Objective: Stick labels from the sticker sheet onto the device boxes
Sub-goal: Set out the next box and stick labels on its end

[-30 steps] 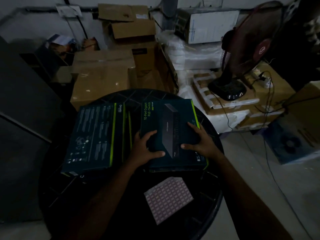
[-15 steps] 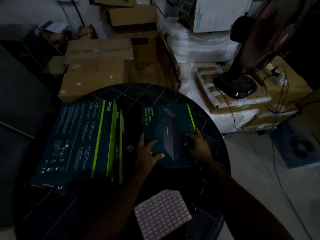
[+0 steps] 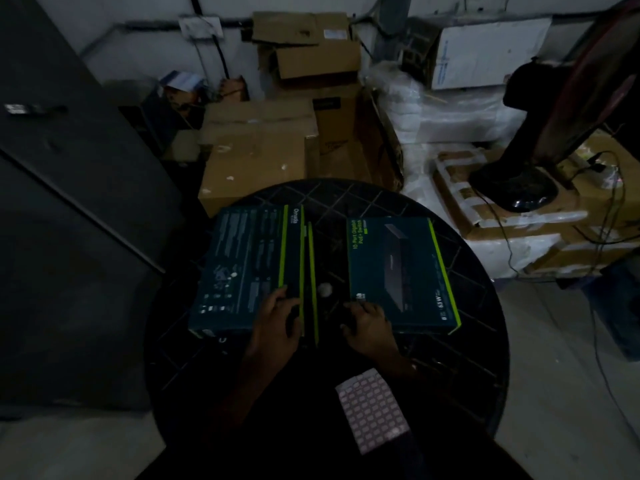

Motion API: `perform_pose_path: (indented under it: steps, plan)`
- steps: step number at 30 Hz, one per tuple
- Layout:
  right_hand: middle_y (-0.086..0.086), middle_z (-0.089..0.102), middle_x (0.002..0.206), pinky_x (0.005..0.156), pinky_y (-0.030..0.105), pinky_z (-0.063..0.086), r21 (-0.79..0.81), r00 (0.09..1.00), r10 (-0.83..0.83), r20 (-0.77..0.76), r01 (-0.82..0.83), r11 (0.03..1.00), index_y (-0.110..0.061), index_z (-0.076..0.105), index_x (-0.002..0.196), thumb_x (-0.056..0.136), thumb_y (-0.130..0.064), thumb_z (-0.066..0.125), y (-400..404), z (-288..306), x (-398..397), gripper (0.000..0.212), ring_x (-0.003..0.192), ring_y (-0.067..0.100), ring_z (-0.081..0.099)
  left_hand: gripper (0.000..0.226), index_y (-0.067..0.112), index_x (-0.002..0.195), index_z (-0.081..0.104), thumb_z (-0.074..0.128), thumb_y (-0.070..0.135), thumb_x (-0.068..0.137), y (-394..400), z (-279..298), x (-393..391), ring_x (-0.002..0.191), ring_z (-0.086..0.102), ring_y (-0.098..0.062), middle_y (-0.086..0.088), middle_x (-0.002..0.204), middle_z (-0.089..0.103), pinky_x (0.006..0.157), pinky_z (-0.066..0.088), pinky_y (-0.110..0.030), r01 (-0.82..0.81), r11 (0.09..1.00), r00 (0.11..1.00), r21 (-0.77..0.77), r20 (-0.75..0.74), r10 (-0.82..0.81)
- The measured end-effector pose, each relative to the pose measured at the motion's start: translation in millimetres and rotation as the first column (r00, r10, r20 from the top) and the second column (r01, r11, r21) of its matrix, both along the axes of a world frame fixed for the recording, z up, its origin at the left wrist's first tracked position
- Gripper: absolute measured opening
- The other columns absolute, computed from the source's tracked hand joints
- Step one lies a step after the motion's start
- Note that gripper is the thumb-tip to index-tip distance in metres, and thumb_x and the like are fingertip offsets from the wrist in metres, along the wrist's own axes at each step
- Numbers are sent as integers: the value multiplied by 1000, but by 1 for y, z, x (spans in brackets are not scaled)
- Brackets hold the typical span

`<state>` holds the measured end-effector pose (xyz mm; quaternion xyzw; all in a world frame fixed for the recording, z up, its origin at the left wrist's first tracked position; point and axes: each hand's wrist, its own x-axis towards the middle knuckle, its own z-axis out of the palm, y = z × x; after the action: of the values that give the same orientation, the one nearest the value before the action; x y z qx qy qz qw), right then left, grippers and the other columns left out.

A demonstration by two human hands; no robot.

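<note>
Nearby, device boxes (image 3: 401, 271), sticker sheet (image 3: 372, 408)

Open strip of round table (image 3: 460, 344) between left box stack (image 3: 249, 268) and right device box (image 3: 401, 271), narrowed by left hand (image 3: 277, 317), right hand (image 3: 367, 323) and a small pale blob (image 3: 325, 289). Near edge partly taken by sticker sheet (image 3: 372, 408). Beyond far rim, blocked by cardboard cartons (image 3: 259, 147); fan base (image 3: 512, 188) well off right.

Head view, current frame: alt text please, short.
A person's left hand rests on the near corner of a stack of dark teal device boxes, and the right hand touches another box lying flat beside it, on a round black table. A sticker sheet lies nearer the person, untouched.
</note>
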<state>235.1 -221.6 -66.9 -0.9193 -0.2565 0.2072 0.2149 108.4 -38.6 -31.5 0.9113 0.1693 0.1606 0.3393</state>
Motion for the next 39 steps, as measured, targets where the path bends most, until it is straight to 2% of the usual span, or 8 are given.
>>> perform_pose_path:
  steps: [5,10,15,18,22,29,34,39]
  plan:
    - [16,50,146,104,43,44,271,990,-26,-137,62,961,-17,35,153,98,-39,48,55,5,-39,60,131,40,48,41,16,128,57,68,23,89,94,-2,-55,135,34,-35,-15,147,33,112,33,-37,-220,974,916,61,-331,228]
    - [7,37,158,110,31,35,346,981,-4,-196,73,936,-23,25,156,104,-35,50,91,11,-65,59,141,24,38,50,42,124,47,73,41,82,142,-9,-79,133,33,-44,-15,150,26,106,38,-50,-154,984,849,91,-498,179]
    - [11,46,139,107,26,37,336,994,-64,-94,92,937,-22,47,144,82,-25,80,107,16,-81,70,130,31,49,67,32,131,51,84,21,74,158,-5,-84,127,45,-29,-10,137,38,105,39,-31,-15,983,929,-183,-367,-54]
    - [11,37,140,111,38,41,358,995,-92,-27,96,929,-33,45,145,64,-31,91,110,37,-83,93,132,30,41,82,38,134,49,86,17,63,163,15,-89,128,44,-26,-8,136,39,108,35,-29,1,986,974,-166,-221,-38]
    - [5,36,131,101,46,51,436,977,-163,140,87,896,-46,43,138,59,-24,89,114,90,-82,95,124,30,45,93,46,139,42,87,17,63,157,68,-87,131,32,-24,-7,136,36,108,30,-29,-13,996,997,-93,-78,6]
    - [0,43,116,89,33,41,472,882,-124,455,-120,873,-23,59,125,57,-37,95,86,188,-93,78,110,25,46,83,46,139,45,87,31,70,143,147,-100,117,50,-25,5,131,59,98,43,-41,-45,993,972,108,232,18]
    - [-1,55,115,84,11,41,550,922,-55,384,-181,815,-19,61,120,61,-55,85,51,230,-109,73,105,7,53,62,47,125,54,85,35,72,119,178,-112,117,54,-19,11,121,60,93,50,-42,-13,997,939,-70,343,36]
    - [-6,60,109,82,14,43,546,947,-54,318,-136,827,-31,63,112,57,-70,78,25,219,-111,69,99,7,58,71,44,122,53,84,55,58,91,160,-118,115,55,-14,4,125,58,90,48,-32,-99,976,938,-196,308,157]
